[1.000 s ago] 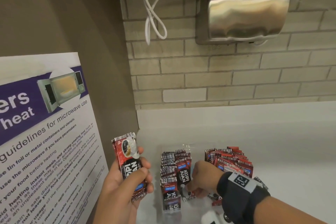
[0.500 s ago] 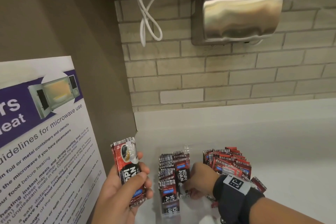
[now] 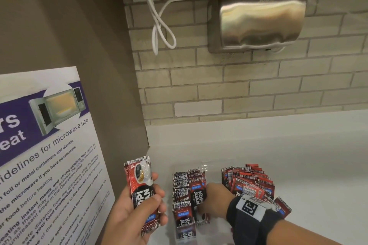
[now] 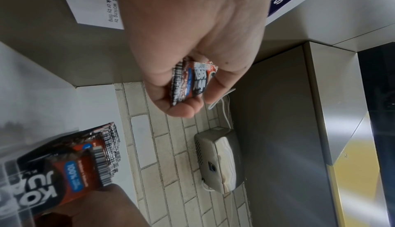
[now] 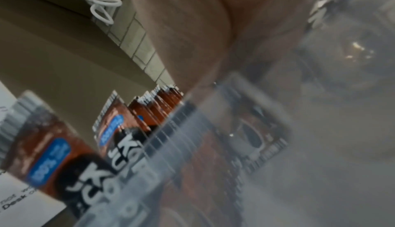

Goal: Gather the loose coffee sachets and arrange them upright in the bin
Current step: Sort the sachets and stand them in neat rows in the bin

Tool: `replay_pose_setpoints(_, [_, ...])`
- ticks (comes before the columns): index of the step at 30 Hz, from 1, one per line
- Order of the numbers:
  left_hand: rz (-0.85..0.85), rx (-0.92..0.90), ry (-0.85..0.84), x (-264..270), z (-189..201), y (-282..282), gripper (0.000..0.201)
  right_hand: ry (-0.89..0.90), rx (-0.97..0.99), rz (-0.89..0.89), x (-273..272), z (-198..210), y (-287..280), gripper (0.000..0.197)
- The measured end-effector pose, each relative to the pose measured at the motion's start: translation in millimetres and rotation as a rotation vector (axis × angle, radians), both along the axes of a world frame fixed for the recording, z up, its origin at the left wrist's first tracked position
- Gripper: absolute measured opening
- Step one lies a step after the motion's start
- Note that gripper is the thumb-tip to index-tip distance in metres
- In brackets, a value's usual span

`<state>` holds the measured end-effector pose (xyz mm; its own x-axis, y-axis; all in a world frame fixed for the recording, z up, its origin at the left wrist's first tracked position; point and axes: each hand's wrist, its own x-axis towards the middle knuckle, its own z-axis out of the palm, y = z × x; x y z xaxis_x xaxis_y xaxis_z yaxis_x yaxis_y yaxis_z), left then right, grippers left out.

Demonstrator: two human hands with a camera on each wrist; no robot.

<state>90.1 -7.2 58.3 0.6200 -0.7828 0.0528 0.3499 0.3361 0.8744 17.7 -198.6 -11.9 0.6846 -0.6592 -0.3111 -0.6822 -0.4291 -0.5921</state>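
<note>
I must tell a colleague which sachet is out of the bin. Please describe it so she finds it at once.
Start at the microwave poster on the left wall. Just right of it, the left hand grips one red-and-black coffee sachet upright. Unlike the sachets packed in the clear bin, it is in the air.

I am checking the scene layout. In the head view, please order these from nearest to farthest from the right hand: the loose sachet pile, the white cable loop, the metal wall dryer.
From the right hand:
1. Loose sachet pile, just right of it on the counter.
2. White cable loop, high on the wall, upper left.
3. Metal wall dryer, high on the wall, upper right; its order with the cable is close.

Dim warm light, glare on the hand dryer (image 3: 256, 18), right wrist view blurred
</note>
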Motion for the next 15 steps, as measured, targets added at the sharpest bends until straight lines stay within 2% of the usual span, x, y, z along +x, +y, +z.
replay_pose_setpoints(1, [-0.01,-0.012,0.007,-1.7,1.8,-1.1,0.032,-0.007,-0.01,0.007,0.0,1.7,0.5,0.004])
replay_pose_setpoints(3, [-0.002,0.002,-0.008,-1.7,3.2,-1.8,0.056,-0.042,-0.012,-0.017,1.1,2.7,0.6,0.021])
replay_pose_setpoints(4, [0.02,0.012,0.0,-1.3,3.2,-1.6,0.059,-0.056,-0.003,-0.03,1.6,2.3,0.4,0.024])
replay_pose_setpoints(6, [0.025,0.009,0.02,-1.9,5.0,-1.5,0.045,-0.084,0.001,-0.049,1.8,1.3,1.1,0.024])
replay_pose_setpoints(8, [0.009,0.019,0.009,-1.0,4.6,-1.4,0.046,-0.111,0.006,-0.058,1.4,-0.2,2.3,0.024])
replay_pose_setpoints(10, [0.004,0.026,0.019,-1.8,5.3,-0.7,0.034,-0.106,-0.005,-0.036,0.6,-0.6,3.9,0.023])
replay_pose_setpoints(13, [-0.011,0.022,0.013,-4.3,6.0,-0.6,0.039,-0.046,-0.025,0.044,0.7,4.0,8.5,0.006])
replay_pose_setpoints(15, [-0.021,0.011,0.009,-5.4,6.4,0.0,0.039,-0.021,-0.051,0.081,0.7,5.1,10.1,0.023])
